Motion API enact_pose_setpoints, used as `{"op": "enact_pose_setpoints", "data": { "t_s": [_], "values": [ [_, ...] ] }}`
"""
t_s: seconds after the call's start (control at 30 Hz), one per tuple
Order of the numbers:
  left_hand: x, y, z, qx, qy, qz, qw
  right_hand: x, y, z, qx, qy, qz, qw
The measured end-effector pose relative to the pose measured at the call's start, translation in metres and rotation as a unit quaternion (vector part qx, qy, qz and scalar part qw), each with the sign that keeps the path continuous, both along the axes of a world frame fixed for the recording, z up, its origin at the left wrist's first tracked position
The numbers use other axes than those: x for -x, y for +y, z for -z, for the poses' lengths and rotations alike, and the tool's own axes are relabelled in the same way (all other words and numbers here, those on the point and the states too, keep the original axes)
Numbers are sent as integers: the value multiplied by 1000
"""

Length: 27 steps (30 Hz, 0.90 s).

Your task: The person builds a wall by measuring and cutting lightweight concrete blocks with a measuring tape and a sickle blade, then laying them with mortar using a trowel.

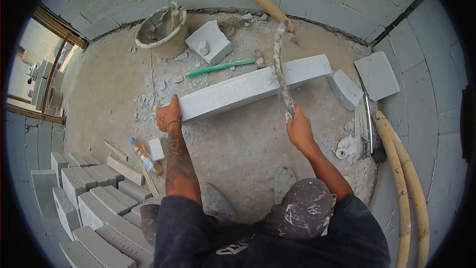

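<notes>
A long pale lightweight concrete block [233,88] lies slantwise on the floor in front of me. My left hand [168,114] is closed around its left end, fingers over the edge. In my right hand [300,128] is the near end of a long, narrow, slightly curved tool [281,64] spattered with white. This tool crosses over the block right of its middle, its far end reaching past the block; its exact kind I cannot tell. Just behind the block rests a hammer [220,67] with a green handle, its head close to the block's far edge.
A mortar bucket [162,34] and a broken block [210,43] stand behind. Block pieces [345,89] lie right, near bamboo poles [404,178] and a metal straightedge [368,124]. Stacked blocks [99,193] and a plastic bottle [145,158] are at left. Rubble litters the floor.
</notes>
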<state>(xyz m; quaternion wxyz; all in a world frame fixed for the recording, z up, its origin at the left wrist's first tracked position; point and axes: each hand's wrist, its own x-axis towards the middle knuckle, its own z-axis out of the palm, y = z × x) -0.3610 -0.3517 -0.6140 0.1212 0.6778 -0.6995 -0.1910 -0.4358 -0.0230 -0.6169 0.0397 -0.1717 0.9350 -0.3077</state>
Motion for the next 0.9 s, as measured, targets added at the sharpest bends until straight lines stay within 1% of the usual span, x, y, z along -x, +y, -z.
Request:
{"op": "enact_pose_setpoints", "data": {
  "t_s": [0.03,0.07,0.1,0.13,0.2,0.23,0.27,0.33,0.37,0.4,0.47,0.53,0.57,0.6,0.63,0.67,0.7,0.73,0.77,0.8,0.87,0.9],
  "values": [
    [5,-4,-2,8,7,-6,1000,12,-1,0,6,15,0,1000],
    [8,-8,-1,11,9,-7,1000,17,2,1,49,12,-8,999],
    [5,-7,-1,9,0,-5,1000,11,2,-11,89,-1,-12,996],
    [13,-9,-3,9,4,-5,1000,16,-3,-31,91,5,-11,996],
    [14,-8,-3,1,-3,-7,1000,12,-9,-71,191,-2,51,980],
    [12,-9,-3,0,-4,-5,1000,12,-10,-77,237,-3,71,969],
    [10,-10,-2,0,-7,-6,1000,10,-10,-72,237,-6,71,969],
    [13,-9,-4,5,-3,0,1000,5,-7,-51,161,17,56,985],
    [12,-6,-2,5,2,4,1000,4,0,-11,32,-21,24,999],
    [9,-4,2,15,5,-1,1000,-1,8,1,34,-16,28,999],
    [21,-12,-7,37,30,-17,999,9,6,7,24,-49,-9,998],
    [14,-9,-6,-4,-1,-1,1000,15,1,-31,37,-48,-12,998],
    [20,-10,-6,-5,2,0,1000,23,-9,-60,88,-31,14,996],
    [16,-6,-3,-6,-2,0,1000,22,-13,-77,131,-27,38,990],
    [11,-6,-2,-5,-5,-1,1000,23,-17,-86,127,-38,37,990],
    [13,-9,-4,2,1,-1,1000,29,-24,-95,173,-36,60,982],
    [12,-10,-5,5,0,-1,1000,33,-28,-99,219,-34,83,972],
    [12,-9,-8,3,-4,-6,1000,38,-30,-73,223,-33,84,971],
    [13,-6,-9,-1,-6,-7,1000,46,-29,-24,105,-37,46,993],
    [8,-2,-5,-2,-4,1,1000,49,-22,1,-17,-43,14,999],
    [12,-11,-2,6,5,11,1000,51,-18,-5,10,-27,21,999],
    [11,-10,-5,-15,12,18,1000,46,-16,-3,26,-38,16,999]
  ]
}}
